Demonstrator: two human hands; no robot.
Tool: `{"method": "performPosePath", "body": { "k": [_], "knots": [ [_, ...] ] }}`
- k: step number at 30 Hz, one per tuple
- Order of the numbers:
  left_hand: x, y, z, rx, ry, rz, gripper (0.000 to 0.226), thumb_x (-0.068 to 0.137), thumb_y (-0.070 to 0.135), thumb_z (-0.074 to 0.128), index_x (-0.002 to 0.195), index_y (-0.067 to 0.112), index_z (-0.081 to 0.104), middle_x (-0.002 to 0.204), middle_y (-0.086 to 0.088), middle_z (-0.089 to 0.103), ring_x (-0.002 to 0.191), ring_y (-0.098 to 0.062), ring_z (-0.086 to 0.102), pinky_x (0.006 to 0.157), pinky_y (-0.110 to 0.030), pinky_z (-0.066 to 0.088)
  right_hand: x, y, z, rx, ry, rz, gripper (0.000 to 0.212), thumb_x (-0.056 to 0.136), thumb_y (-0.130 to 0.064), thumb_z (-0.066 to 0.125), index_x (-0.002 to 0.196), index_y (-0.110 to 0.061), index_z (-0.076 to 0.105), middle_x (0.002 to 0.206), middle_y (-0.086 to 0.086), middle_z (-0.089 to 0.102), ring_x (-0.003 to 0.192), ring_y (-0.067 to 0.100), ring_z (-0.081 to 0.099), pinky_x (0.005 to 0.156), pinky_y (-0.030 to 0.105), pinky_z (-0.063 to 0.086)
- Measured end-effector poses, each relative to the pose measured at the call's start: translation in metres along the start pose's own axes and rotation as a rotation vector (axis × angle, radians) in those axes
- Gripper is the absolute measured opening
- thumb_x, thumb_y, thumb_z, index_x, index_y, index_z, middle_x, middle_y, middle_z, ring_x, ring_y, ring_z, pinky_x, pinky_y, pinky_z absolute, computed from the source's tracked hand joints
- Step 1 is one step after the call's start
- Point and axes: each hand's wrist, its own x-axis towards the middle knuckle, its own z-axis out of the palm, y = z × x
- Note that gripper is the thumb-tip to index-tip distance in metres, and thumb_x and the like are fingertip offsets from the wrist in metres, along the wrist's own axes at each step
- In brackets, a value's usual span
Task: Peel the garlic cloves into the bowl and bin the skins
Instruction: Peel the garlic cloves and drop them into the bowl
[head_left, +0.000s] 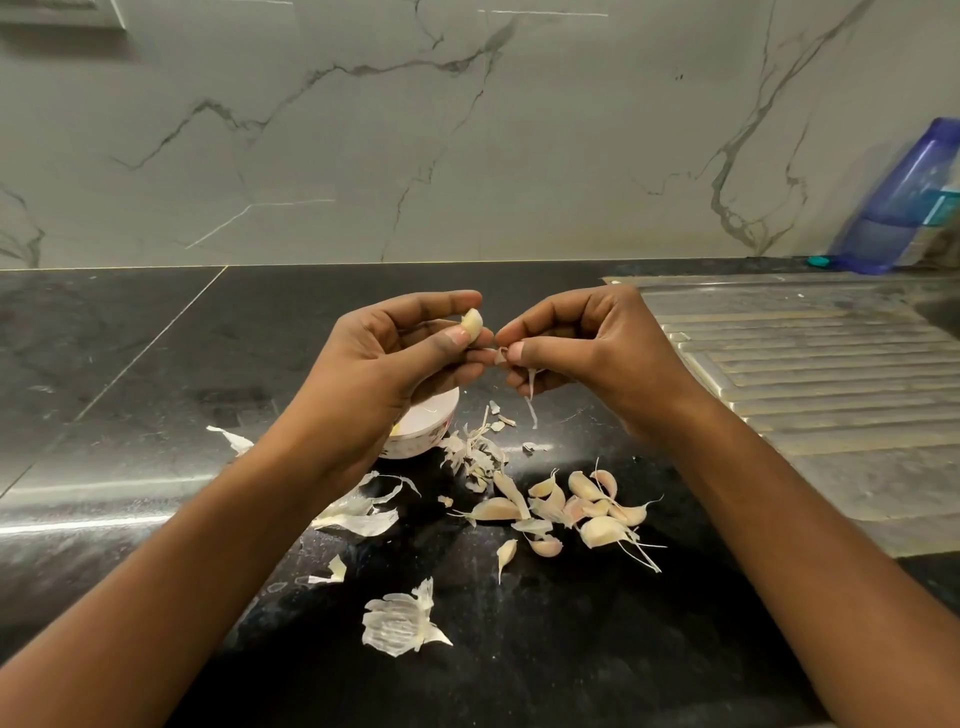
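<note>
Skins lie nearest: a broad papery husk (400, 621) on the dark counter (156, 364), with smaller scraps scattered around it. Just beyond, right of centre, sits a loose heap of unpeeled cloves (587, 506), their dry tails tangled together. Further back a small white bowl (421, 431) stands partly hidden under the left wrist. Something yellowish shows at its edge, but its contents cannot be made out.

Above the bowl the left hand (395, 353) pinches a pale clove (471, 323) between thumb and curled fingers (436, 304), its upper end bare. Just beside it the right hand (587, 343) pinches a thin strip of skin (531, 384), which dangles below its thumb and forefinger.

The clove looks light and firm, and probably turns a little slick once stripped, so a hold on its flanks seems safest. The skin is brittle and nearly weightless and is likely to tear off in strips. It is best caught at the pointed tip or the root end. Loose scraps would drift easily, so sweeping them together should beat picking them up singly. No bin is in view.

The counter is polished black stone that throws back glare. A ribbed steel drainboard (810, 374) adjoins it on the right. Behind rises a grey-veined marble wall (467, 130), with a blue bottle (904, 202) in the far right corner.
</note>
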Motion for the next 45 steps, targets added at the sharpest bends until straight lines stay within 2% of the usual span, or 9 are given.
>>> {"method": "performPosePath", "body": {
  "k": [3, 6, 9, 13, 17, 21, 28, 37, 45],
  "knots": [
    [-0.001, -0.002, 0.000, 0.078, -0.012, 0.046, 0.040, 0.087, 0.010, 0.068, 0.127, 0.007, 0.069, 0.110, -0.017, 0.078, 0.104, -0.028, 0.077, 0.093, -0.032, 0.063, -0.001, -0.001, 0.001, 0.023, -0.001, 0.011, 0.013, 0.095, 0.008, 0.068, 0.102, 0.005, 0.078, 0.087, 0.019, 0.080, 0.077, 0.032, 0.078, 0.075, 0.046, 0.068],
    [-0.001, -0.007, 0.000, 0.281, 0.006, 0.165, 0.034, 0.094, 0.005, 0.070, 0.127, 0.009, 0.070, 0.107, -0.011, 0.080, 0.102, -0.024, 0.078, 0.092, -0.031, 0.062, -0.002, -0.001, 0.004, 0.023, -0.011, 0.017, 0.010, 0.097, -0.002, 0.072, 0.103, 0.002, 0.079, 0.089, 0.016, 0.081, 0.081, 0.037, 0.078, 0.077, 0.049, 0.067],
    [-0.001, -0.013, 0.000, 0.455, 0.016, 0.288, 0.034, 0.096, 0.004, 0.070, 0.130, 0.009, 0.070, 0.107, -0.005, 0.081, 0.102, -0.017, 0.078, 0.093, -0.031, 0.062, -0.001, -0.001, 0.005, 0.009, 0.006, 0.020, 0.013, 0.094, -0.009, 0.078, 0.103, 0.000, 0.080, 0.090, 0.016, 0.081, 0.081, 0.036, 0.079, 0.078, 0.048, 0.068],
    [0.000, -0.015, -0.003, 0.628, 0.008, 0.386, 0.038, 0.097, 0.006, 0.072, 0.135, 0.009, 0.068, 0.120, 0.002, 0.077, 0.111, -0.008, 0.074, 0.097, -0.029, 0.060, 0.000, 0.000, 0.004, 0.022, -0.014, 0.023, 0.018, 0.092, -0.011, 0.081, 0.106, 0.001, 0.080, 0.091, 0.014, 0.081, 0.079, 0.029, 0.080, 0.077, 0.042, 0.067],
    [0.001, -0.015, -0.003, 0.576, 0.025, 0.375, 0.034, 0.097, 0.004, 0.071, 0.131, 0.008, 0.071, 0.116, 0.001, 0.079, 0.107, -0.011, 0.076, 0.096, -0.034, 0.062, -0.001, 0.000, 0.005, 0.049, -0.031, 0.023, 0.019, 0.091, -0.008, 0.080, 0.107, 0.002, 0.079, 0.090, 0.017, 0.081, 0.078, 0.028, 0.079, 0.077, 0.040, 0.068],
    [0.001, -0.017, -0.003, 0.588, -0.002, 0.356, 0.041, 0.099, 0.002, 0.068, 0.140, 0.007, 0.064, 0.124, 0.001, 0.077, 0.114, -0.012, 0.074, 0.101, -0.039, 0.060, 0.000, -0.001, 0.004, 0.085, -0.015, 0.022, 0.019, 0.090, -0.008, 0.081, 0.106, 0.002, 0.079, 0.091, 0.018, 0.081, 0.077, 0.027, 0.079, 0.076, 0.038, 0.068],
    [-0.001, -0.014, -0.003, 0.662, -0.040, 0.384, 0.048, 0.099, 0.003, 0.069, 0.145, 0.007, 0.059, 0.136, 0.000, 0.071, 0.125, -0.006, 0.068, 0.106, -0.035, 0.056, 0.000, 0.000, 0.002, 0.052, -0.033, 0.021, 0.017, 0.091, -0.010, 0.080, 0.103, 0.003, 0.079, 0.087, 0.016, 0.080, 0.074, 0.025, 0.078, 0.072, 0.035, 0.067],
    [-0.003, -0.009, -0.008, 0.845, -0.153, 0.420, 0.044, 0.102, 0.008, 0.067, 0.145, 0.016, 0.061, 0.136, 0.007, 0.070, 0.126, -0.002, 0.065, 0.107, -0.030, 0.055, -0.001, -0.001, -0.003, -0.027, -0.166, 0.042, 0.018, 0.098, -0.013, 0.074, 0.100, 0.004, 0.080, 0.090, 0.015, 0.081, 0.081, 0.033, 0.079, 0.077, 0.039, 0.067],
    [-0.001, -0.007, -0.011, 0.816, -0.195, 0.413, 0.044, 0.099, 0.008, 0.071, 0.142, 0.013, 0.063, 0.135, 0.003, 0.071, 0.126, -0.003, 0.066, 0.106, -0.031, 0.056, -0.001, -0.001, -0.002, -0.015, -0.171, 0.056, 0.018, 0.096, -0.012, 0.075, 0.102, 0.004, 0.079, 0.093, 0.015, 0.081, 0.081, 0.031, 0.079, 0.077, 0.039, 0.067]
  ]
}}
